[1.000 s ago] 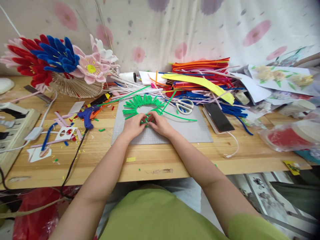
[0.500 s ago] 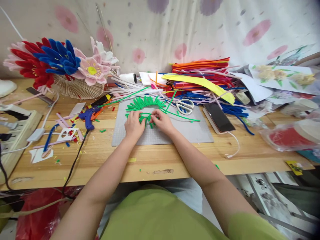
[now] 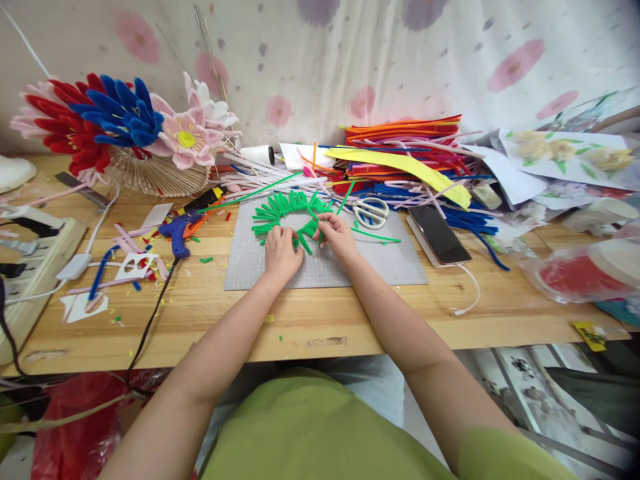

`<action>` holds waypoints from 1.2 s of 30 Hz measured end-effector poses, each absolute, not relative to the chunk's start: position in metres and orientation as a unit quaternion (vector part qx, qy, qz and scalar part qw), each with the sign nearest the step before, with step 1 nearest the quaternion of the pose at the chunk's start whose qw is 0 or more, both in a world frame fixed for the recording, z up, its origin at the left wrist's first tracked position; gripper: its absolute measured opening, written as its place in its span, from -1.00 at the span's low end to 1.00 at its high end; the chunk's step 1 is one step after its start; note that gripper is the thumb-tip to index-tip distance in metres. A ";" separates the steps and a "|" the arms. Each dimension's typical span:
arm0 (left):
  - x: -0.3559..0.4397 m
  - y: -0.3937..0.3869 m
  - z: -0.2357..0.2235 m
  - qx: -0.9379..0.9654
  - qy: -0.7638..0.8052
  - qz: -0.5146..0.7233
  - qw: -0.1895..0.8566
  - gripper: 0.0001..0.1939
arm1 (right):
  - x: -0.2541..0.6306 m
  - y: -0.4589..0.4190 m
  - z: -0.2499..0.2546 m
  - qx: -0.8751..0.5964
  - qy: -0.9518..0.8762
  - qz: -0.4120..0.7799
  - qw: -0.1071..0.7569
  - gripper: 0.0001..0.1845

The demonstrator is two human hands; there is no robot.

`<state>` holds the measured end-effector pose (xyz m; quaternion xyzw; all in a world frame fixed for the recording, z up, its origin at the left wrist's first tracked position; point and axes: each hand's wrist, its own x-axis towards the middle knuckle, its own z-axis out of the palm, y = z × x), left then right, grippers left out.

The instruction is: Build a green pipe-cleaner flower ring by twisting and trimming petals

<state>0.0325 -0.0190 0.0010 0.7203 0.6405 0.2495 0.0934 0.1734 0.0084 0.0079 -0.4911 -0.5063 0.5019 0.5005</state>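
Observation:
A fringed ring of green pipe cleaners (image 3: 270,212) lies on the grey cutting mat (image 3: 245,273). My left hand (image 3: 284,255) is closed on the near left side of the ring, fingers curled over its loops. My right hand (image 3: 336,233) pinches the ring's right side with thumb and forefinger. Single green stems (image 3: 377,237) lie to the right of that hand. White-handled scissors (image 3: 371,213) rest on the mat's far right part.
A blue glue gun (image 3: 177,233) sits left of the mat among scraps, its cord running to the front edge. A phone (image 3: 439,235) lies at right. Bundled coloured pipe cleaners (image 3: 405,130) are piled behind, and fuzzy flowers (image 3: 120,110) stand back left.
My hands have moved apart, the right one shifting rightward along the ring. More of the ring's opening and near loops now shows between them.

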 end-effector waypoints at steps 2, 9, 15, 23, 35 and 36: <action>0.030 -0.018 0.001 0.724 0.640 0.242 0.088 -0.85 | 0.174 0.009 0.007 -0.500 -0.512 0.502 0.485 -0.71; 0.026 -0.019 0.001 0.724 0.647 0.231 0.066 -0.82 | 0.181 0.008 0.005 -0.521 -0.618 0.372 0.457 -0.82; 0.028 -0.019 0.002 0.712 0.661 0.233 0.044 -0.82 | 0.187 0.004 0.012 -0.553 -0.686 0.344 0.326 -0.89; 0.031 -0.020 0.004 0.711 0.669 0.212 0.043 -0.75 | 0.184 0.002 0.013 -0.540 -0.700 0.328 0.333 -0.87; 0.029 -0.021 0.003 0.715 0.665 0.210 0.061 -0.71 | 0.173 0.004 0.020 -0.562 -0.791 0.066 0.234 -0.86; 0.029 -0.021 0.003 0.715 0.665 0.208 0.059 -0.71 | 0.172 0.005 0.020 -0.557 -0.796 0.056 0.229 -0.85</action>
